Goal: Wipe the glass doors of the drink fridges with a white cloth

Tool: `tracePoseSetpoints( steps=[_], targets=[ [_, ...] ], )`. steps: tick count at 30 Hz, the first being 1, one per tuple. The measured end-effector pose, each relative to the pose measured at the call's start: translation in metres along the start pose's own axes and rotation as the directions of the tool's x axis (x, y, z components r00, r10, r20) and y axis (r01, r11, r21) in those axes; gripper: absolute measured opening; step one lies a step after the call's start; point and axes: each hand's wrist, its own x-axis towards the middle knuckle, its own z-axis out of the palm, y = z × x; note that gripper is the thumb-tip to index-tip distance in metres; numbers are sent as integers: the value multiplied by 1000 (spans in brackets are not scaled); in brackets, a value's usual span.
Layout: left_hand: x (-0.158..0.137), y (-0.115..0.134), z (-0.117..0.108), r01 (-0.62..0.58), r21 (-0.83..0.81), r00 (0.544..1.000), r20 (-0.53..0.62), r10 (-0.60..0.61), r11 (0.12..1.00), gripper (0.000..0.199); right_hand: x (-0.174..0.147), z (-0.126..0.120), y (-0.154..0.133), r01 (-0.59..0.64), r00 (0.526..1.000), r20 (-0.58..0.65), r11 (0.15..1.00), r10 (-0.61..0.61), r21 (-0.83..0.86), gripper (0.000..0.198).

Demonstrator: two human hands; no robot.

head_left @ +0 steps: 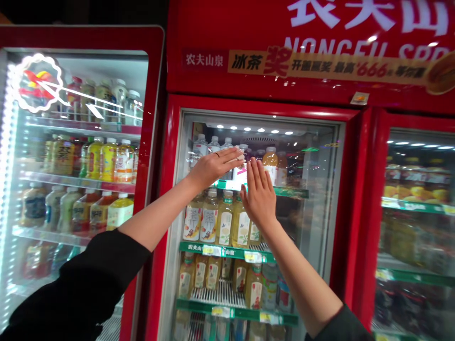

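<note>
Both arms reach up toward the glass door of a red drinks fridge point(174, 189). My left hand point(216, 166) is stretched out flat, fingers together and pointing right, with a dark ring on one finger. My right hand point(260, 196) is raised with its palm toward the door and its fingers straight up, just right of the left fingertips. Whether either palm touches the glass, I cannot tell. Between the hands shows a white patch point(239, 176) with a pink mark; its kind is unclear. Behind the hands stand an orange drink bottle point(270, 163) and several tea bottles point(209, 220).
On the left is another lit fridge point(154, 118) with several shelves of bottles. A third glass-door fridge section point(377, 189) stands at the right. A red sign panel point(241, 28) with white lettering spans the top. Price tags point(254, 257) line the green shelf edges.
</note>
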Motion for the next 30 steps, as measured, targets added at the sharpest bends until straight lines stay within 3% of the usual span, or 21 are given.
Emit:
tracePoseSetpoints(
  steps=[4, 8, 12, 17, 19, 21, 25, 28, 30],
  targets=[
    [8, -12, 5, 139, 36, 985, -110, -134, 990, 49, 8, 7, -13, 3, 1000, -24, 1000, -4, -12, 84],
    [15, -1, 21, 249, 33, 955, -177, -240, 968, 56, 8, 10, -13, -25, 1000, -3, 1000, 25, -17, 82],
    [2, 4, 16, 140, 5, 984, -114, -138, 990, 60, 8, 8, -10, -34, 999, 39, 999, 34, -5, 79],
    [-18, -25, -14, -48, -17, 999, -4, 48, 999, 54, 9, 6, -10, -35, 997, 63, 999, 35, 6, 77],
    [-16, -39, -19, -18, -13, 1000, -12, 18, 1000, 55, 8, 7, -10, -34, 998, 57, 999, 33, 5, 78],
    [-7, -46, -16, 90, -9, 994, -67, -90, 996, 57, 7, 7, -9, -31, 999, 36, 1000, 31, -5, 78],
    [7, -30, 2, 272, -11, 948, -171, -270, 962, 56, 9, 7, -17, -45, 999, -21, 999, 45, -18, 78],
    [-3, -9, 6, 236, 4, 965, -115, -234, 972, 54, 17, 8, -36, -58, 997, -43, 998, 57, -5, 78],
    [-18, -5, -2, 179, 11, 983, -46, -179, 984, 56, 26, 11, -52, -53, 998, -34, 999, 53, 3, 77]
  ],
)
